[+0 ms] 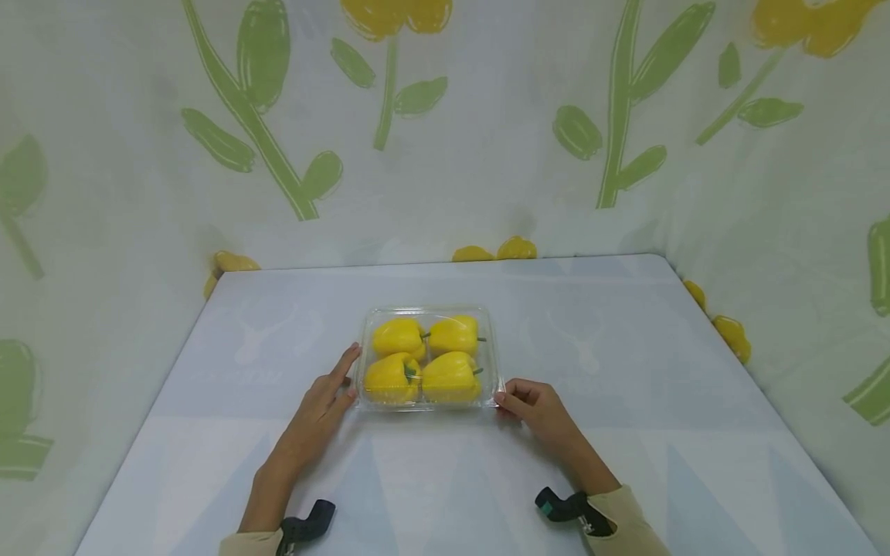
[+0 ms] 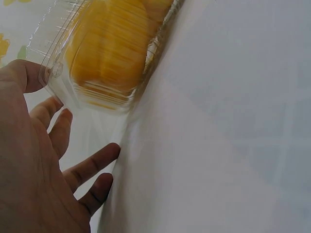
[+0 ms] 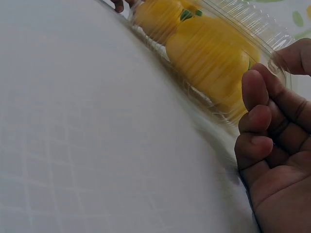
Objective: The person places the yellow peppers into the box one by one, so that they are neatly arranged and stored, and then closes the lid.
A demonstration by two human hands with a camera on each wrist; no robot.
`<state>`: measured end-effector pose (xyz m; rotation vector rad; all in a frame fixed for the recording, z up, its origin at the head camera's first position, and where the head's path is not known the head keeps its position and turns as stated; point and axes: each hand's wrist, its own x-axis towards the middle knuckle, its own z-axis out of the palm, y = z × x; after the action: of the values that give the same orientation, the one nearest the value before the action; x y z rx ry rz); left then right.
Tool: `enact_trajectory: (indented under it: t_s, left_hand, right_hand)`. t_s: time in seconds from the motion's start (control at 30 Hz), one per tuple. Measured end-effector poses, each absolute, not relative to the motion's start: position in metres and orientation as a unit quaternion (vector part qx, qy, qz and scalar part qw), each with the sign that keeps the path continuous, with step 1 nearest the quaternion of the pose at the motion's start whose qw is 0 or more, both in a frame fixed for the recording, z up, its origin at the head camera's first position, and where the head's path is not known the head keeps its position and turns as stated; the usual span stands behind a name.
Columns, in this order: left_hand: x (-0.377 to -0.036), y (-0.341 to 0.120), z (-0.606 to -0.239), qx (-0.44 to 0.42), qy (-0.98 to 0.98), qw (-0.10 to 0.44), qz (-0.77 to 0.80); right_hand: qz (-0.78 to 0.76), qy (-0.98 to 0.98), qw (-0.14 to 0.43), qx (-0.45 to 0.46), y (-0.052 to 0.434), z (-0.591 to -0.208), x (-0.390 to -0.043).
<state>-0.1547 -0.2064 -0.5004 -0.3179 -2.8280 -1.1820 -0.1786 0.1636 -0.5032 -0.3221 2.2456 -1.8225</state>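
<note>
A clear plastic clamshell box sits on the table, holding several yellow bell peppers with green stems. At its left side, my left hand touches the edge and front corner, fingers spread and mostly straight. The left wrist view shows a fingertip at the box's corner, with the lower fingers apart from the box. My right hand pinches the front right corner between thumb and index finger. In the right wrist view, the other fingers of that hand curl below the corner.
The white table carries pale blue triangle prints. A whitish backdrop with green leaves and yellow flowers rises behind it and at both sides. Black wrist camera mounts are strapped near both beige sleeves.
</note>
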Motion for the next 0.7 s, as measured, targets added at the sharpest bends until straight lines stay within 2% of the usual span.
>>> enact_trajectory:
  t_s: [0.27, 0.57, 0.7]
  left_hand:
    - [-0.1527, -0.2048, -0.4978, -0.093, -0.917, 0.02, -0.387]
    - [-0.154, -0.2051, -0.4975, -0.074, -0.92, 0.015, -0.385]
    - [-0.1542, -0.2054, -0.498, -0.076, -0.917, 0.036, -0.389]
  right_hand:
    - [-0.632, 0.759, 0.083, -0.134, 0.1631, -0.5053, -0.1778]
    - [-0.552, 0.809, -0.014, -0.203, 0.1633, -0.5085, -0.1805]
    - [-0.513, 0.831, -0.036, -0.214, 0.162, -0.508, -0.1801]
